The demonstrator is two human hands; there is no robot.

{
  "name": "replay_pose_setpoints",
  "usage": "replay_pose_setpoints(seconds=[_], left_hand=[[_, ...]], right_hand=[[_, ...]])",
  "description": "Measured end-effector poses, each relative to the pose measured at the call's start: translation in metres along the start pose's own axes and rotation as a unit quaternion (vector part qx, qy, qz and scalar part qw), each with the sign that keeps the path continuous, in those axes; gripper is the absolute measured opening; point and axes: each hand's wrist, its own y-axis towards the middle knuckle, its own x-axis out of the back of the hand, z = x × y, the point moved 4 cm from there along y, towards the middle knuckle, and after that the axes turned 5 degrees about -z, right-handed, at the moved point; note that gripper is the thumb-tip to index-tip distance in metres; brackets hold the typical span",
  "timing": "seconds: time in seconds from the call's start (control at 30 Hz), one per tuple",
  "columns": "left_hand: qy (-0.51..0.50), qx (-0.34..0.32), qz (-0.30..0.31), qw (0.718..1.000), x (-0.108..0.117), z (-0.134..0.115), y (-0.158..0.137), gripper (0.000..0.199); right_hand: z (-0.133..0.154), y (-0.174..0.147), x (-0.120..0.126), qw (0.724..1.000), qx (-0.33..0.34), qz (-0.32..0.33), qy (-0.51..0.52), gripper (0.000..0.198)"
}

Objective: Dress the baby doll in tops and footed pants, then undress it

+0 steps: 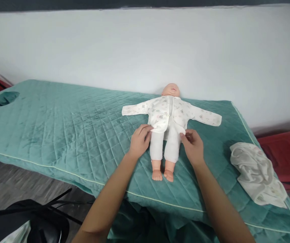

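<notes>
A baby doll (170, 90) lies on its back on the green quilted bed cover (84, 125), head toward the wall and bare feet toward me. It wears a white printed baby jacket (157, 113), sleeves spread wide and front parted at the bottom, over white legwear (157, 146). My left hand (140, 140) pinches the jacket's lower hem on the left side. On the other side, my right hand (192, 145) grips the opposite hem corner between thumb and fingers.
A crumpled white printed cloth (257, 172) lies at the bed's right end. Red plastic chairs (284, 155) stand beyond it. The bed has a face hole (4, 98) at far left. A black chair (26, 219) stands at lower left. A white wall (135, 50) runs behind.
</notes>
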Motion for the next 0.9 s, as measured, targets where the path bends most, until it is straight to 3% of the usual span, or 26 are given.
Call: replay_pose_setpoints(seconds=[0.13, 0.27, 0.4, 0.47, 0.5, 0.6, 0.67, 0.73, 0.9], left_hand=[[0.012, 0.016, -0.019, 1.000, -0.002, 0.002, 0.003, 0.023], [0.023, 0.056, -0.042, 0.997, -0.009, -0.003, 0.013, 0.014], [-0.025, 0.150, -0.076, 0.985, -0.015, 0.002, 0.017, 0.015], [-0.102, 0.243, -0.134, 0.955, -0.014, 0.015, 0.014, 0.027], [-0.159, 0.291, -0.173, 0.927, -0.012, 0.023, 0.011, 0.032], [-0.332, 0.389, -0.285, 0.811, -0.007, 0.042, 0.002, 0.039], [-0.394, 0.408, -0.329, 0.755, -0.003, 0.048, -0.001, 0.039], [-0.411, 0.408, -0.352, 0.735, 0.002, 0.050, -0.003, 0.038], [-0.397, 0.405, -0.367, 0.737, 0.009, 0.047, -0.009, 0.037]], right_hand=[[0.004, 0.000, -0.007, 0.999, -0.003, 0.035, 0.023, 0.016], [0.008, 0.002, -0.011, 0.999, 0.029, 0.028, 0.014, 0.015], [0.006, 0.001, -0.012, 0.999, 0.018, 0.014, 0.029, 0.019], [0.004, 0.001, -0.007, 0.996, -0.005, -0.023, 0.084, 0.020], [0.003, 0.002, -0.003, 0.992, -0.013, -0.052, 0.117, 0.021], [0.000, 0.008, 0.017, 0.967, -0.031, -0.153, 0.203, 0.025], [-0.004, 0.014, 0.033, 0.943, -0.049, -0.211, 0.253, 0.028], [-0.010, 0.020, 0.048, 0.921, -0.072, -0.247, 0.292, 0.032], [-0.023, 0.019, 0.069, 0.900, -0.110, -0.257, 0.333, 0.039]])
